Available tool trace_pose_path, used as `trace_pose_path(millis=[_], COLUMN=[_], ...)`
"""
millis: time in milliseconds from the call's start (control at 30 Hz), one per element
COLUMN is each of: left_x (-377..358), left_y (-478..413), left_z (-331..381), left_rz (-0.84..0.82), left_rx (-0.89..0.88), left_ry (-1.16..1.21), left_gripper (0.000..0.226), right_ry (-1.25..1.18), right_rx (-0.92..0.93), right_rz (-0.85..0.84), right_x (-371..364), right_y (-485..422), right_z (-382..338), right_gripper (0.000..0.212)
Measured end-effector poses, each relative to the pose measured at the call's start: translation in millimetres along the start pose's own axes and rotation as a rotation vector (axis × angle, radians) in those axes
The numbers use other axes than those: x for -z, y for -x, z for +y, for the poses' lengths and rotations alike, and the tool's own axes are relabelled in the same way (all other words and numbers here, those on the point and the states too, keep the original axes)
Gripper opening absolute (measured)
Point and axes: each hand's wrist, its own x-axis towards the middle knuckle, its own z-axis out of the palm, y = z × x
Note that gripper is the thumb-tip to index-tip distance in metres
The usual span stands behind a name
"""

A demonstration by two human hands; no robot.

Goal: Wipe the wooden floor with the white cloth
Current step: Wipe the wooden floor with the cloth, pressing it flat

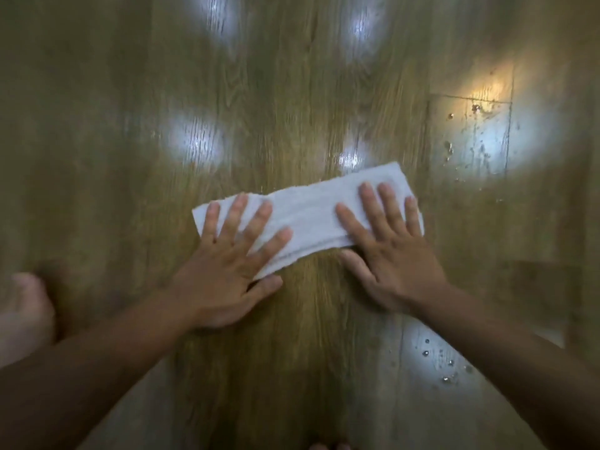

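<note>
Cloth (311, 212): white, folded into a long strip, flat on the floor (292, 92). It lies at a slant, its right end farther from you than its left end.

Left grip (227, 264): open, palm down, nothing clasped. Your fingers (237, 216) are straight and spread and press on the left end of the cloth. The thumb lies beside the near left corner; I cannot tell whether it touches the cloth.

Right grip (393, 254): open, palm down, nothing clasped. Four straight fingers press on the right end of the cloth, the tips close to its far edge. The thumb lies on bare floor along the near edge. The palm sits on the near side of the cloth.

Position: the cloth spans both grips and lies under the fingers of each. Its middle stretch is uncovered between them.

Floor: wood grain, glossy, with bright light patches (198, 141) beyond the cloth. Water drops (449, 147) stand on the boards to the right of the cloth, apart from it. More drops (448, 371) lie near your right forearm.

Other: a bare foot (26, 306) rests at the left edge of view, blurred. Toes (328, 446) show at the bottom edge.
</note>
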Motion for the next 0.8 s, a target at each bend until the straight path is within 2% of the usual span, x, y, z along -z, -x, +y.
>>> trace_pose_path(millis=[67, 167, 267, 367, 500, 633, 700, 800], left_x=[0.3, 11.8, 32.8, 43.1, 18.6, -38.6, -46.1, -22.8], left_y=[-0.9, -32.6, -66.3, -76.2, -47.8, 26.8, 33.3, 2.0], left_z=[-1.3, -16.2, -30.5, -31.5, 14.6, 65.5, 53.6, 26.0], left_rz=[-0.04, -0.069, -0.093, -0.078, -0.003, -0.035, -0.089, -0.087], left_rx=[0.017, 0.068, 0.145, 0.197, 0.247, 0.041, -0.036, -0.04], left_ry=[0.024, 0.06, 0.083, 0.041, 0.098, 0.053, 0.087, 0.023], left_gripper=[0.067, 0.064, 0.07, 0.078, 0.088, 0.084, 0.078, 0.071], right_ry=[-0.001, 0.006, 0.035, -0.024, -0.168, -0.122, -0.112, -0.1], right_rx=[0.029, 0.062, 0.02, -0.061, -0.179, -0.145, -0.141, -0.185], right_rz=[0.011, 0.115, 0.16, 0.155, 0.127, 0.098, 0.043, 0.014], right_x=[4.8, 23.0, 29.6, 37.3, 20.4, -37.2, -50.6, -39.6], right_y=[-19.5, -80.5, -108.2, -117.9, -75.0, 54.8, 89.6, 68.0], right_z=[6.2, 17.2, 22.4, 9.5, -25.4, -62.7, -60.4, -41.4], right_gripper=[0.067, 0.07, 0.08, 0.08, 0.072, 0.068, 0.066, 0.066])
